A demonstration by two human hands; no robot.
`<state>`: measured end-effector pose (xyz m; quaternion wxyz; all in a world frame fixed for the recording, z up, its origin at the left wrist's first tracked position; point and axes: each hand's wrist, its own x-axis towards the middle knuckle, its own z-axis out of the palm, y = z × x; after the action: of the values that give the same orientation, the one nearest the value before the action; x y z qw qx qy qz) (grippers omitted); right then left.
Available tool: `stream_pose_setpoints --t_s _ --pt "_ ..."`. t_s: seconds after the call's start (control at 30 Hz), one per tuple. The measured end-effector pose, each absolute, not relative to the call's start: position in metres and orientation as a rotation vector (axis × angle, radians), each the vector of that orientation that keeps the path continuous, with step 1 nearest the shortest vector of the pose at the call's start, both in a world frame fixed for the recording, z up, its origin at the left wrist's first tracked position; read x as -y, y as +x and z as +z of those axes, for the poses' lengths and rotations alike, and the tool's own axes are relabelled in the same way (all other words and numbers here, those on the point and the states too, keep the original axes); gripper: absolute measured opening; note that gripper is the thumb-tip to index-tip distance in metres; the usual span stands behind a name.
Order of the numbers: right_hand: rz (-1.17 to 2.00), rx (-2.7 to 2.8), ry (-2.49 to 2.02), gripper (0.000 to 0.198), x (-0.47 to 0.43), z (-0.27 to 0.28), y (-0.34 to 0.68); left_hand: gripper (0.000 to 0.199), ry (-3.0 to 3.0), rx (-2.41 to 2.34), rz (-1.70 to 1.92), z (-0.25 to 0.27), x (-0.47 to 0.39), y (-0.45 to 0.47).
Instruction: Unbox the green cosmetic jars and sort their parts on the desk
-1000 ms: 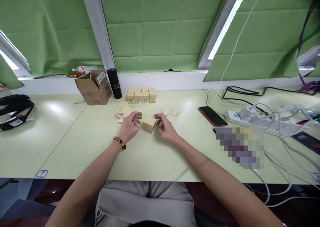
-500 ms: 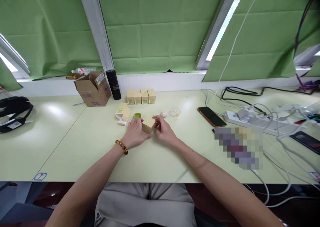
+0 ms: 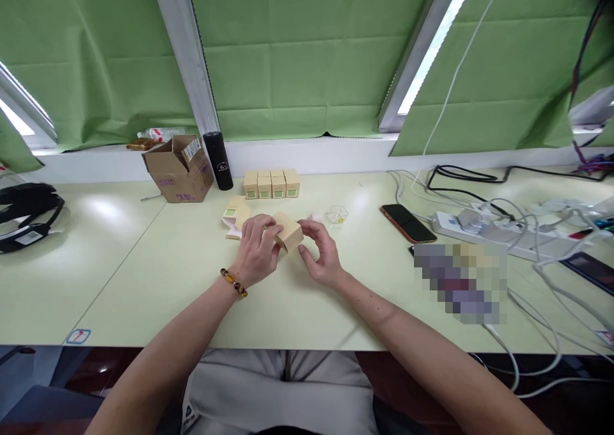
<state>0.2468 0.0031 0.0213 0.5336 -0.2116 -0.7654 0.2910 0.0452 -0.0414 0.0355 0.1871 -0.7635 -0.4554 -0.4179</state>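
A small tan cardboard box [image 3: 288, 231] is tilted between my hands above the table. My left hand [image 3: 258, 248] grips its left side, with the thumb underneath and the fingers bent over the edge. To the right of the box, my right hand [image 3: 322, 254] has its thumb and fingers apart in a curve. Its fingertips are close to the box's right corner; whether they touch is unclear. Behind my left hand lies an opened cardboard box [image 3: 235, 215] with a green label. Beyond my right hand are a small pale object [image 3: 316, 217], partly covered, and a clear plastic container [image 3: 338, 215].
Several small labelled boxes [image 3: 271, 184] stand in a row at the back. Left of them are a black bottle [image 3: 219, 161] and a larger open carton [image 3: 185, 178]. A phone [image 3: 407, 222], a power strip [image 3: 484, 233] and tangled cables are on the right. A headset [image 3: 29, 217] lies far left.
The small box has been raised and tilted in my left hand. My right hand's fingers have spread and shifted slightly right. The small green item behind my left hand is now hidden.
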Motion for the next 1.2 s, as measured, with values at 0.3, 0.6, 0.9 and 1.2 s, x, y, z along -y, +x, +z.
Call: stream_pose_setpoints --t_s 0.3,0.6,0.9,1.2 --pt "0.476 1.872 -0.607 0.047 0.0048 0.0212 0.2447 0.049 -2.096 1.298 -1.084 0.0305 0.0427 0.0421" --pt "0.454 1.952 -0.590 0.056 0.0041 0.0271 0.2458 0.048 -2.231 1.350 -1.009 0.0344 0.0442 0.0454" --pt "0.588 1.968 -0.668 0.065 0.0037 0.0219 0.2444 0.048 -2.226 1.305 -0.917 0.0331 0.0434 0.0454" --pt "0.685 1.959 -0.741 0.075 0.0038 0.0221 0.2433 0.049 -2.321 1.229 -0.905 0.0332 0.0393 0.0470"
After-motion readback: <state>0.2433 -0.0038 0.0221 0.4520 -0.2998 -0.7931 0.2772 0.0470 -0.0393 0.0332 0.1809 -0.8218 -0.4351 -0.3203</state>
